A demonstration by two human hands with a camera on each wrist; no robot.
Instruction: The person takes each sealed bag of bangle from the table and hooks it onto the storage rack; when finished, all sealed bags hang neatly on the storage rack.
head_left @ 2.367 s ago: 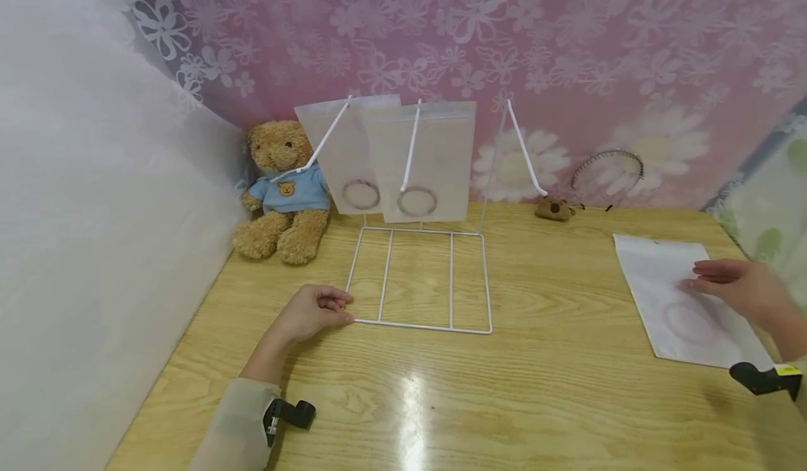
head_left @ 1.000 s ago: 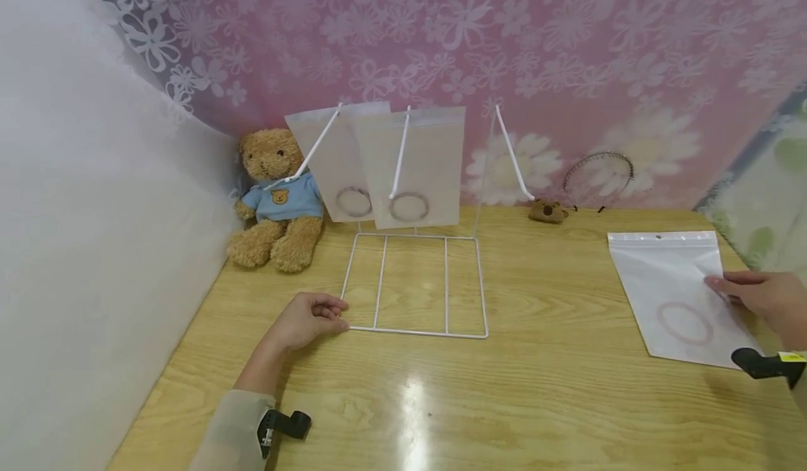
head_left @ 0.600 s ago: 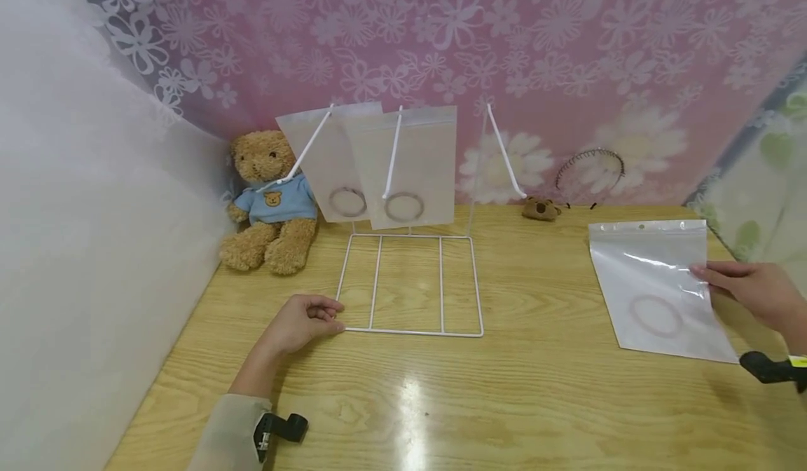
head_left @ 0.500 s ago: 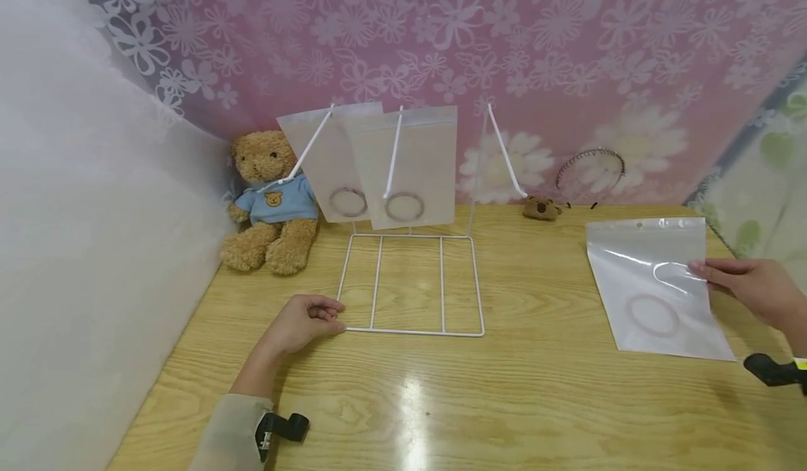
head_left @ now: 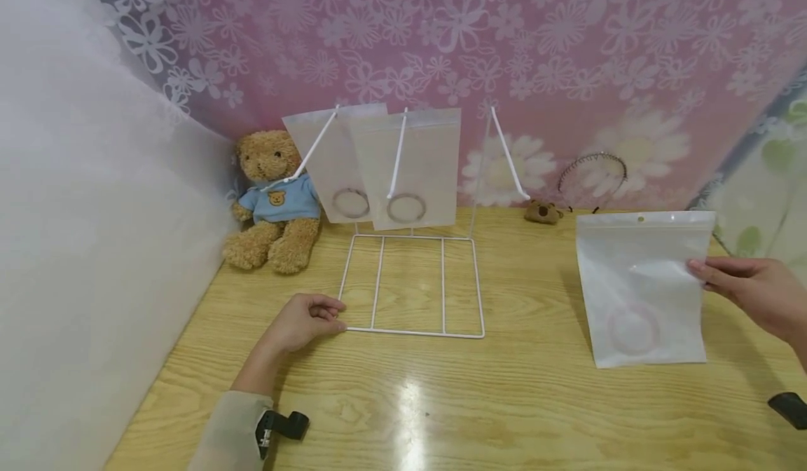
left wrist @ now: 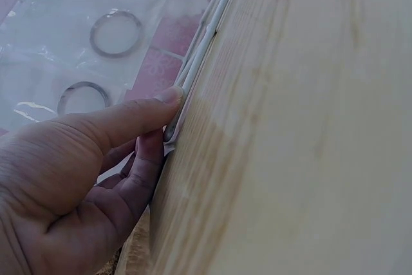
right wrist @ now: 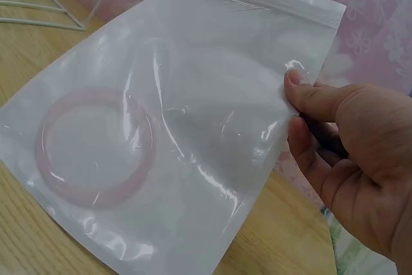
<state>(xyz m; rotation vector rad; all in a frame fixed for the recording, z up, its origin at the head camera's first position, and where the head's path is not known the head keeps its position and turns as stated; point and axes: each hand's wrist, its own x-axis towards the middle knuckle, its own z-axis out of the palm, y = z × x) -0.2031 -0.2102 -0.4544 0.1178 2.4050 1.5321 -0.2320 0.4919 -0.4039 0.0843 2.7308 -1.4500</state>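
Note:
In the head view my left hand (head_left: 305, 322) pinches the front left corner of a white wire display rack (head_left: 416, 332), thumb over the wire in the left wrist view. My right hand (head_left: 753, 290) pinches the right edge of a white zip bag (head_left: 643, 261) between thumb and fingers. Through the bag shows a pale pink ring (right wrist: 96, 204), probably a bangle, near its bottom. The bag stands up from the table with a hang hole at its top edge. Two similar bags (head_left: 429, 155) with grey rings hang on the rack's left and middle hooks; the right hook (head_left: 509, 152) carries nothing.
A teddy bear (head_left: 271, 205) in a blue shirt sits behind the rack at left. A small brown bear-head item (head_left: 543, 212) and a dark headband (head_left: 592, 162) lie at the back, before a pink flowered curtain (head_left: 441, 29). The table (head_left: 315, 415) is wooden.
My right hand has taken hold of the flat-lying bag by its right edge, raised it upright and moved it slightly left. My left hand has stayed at the rack's corner.

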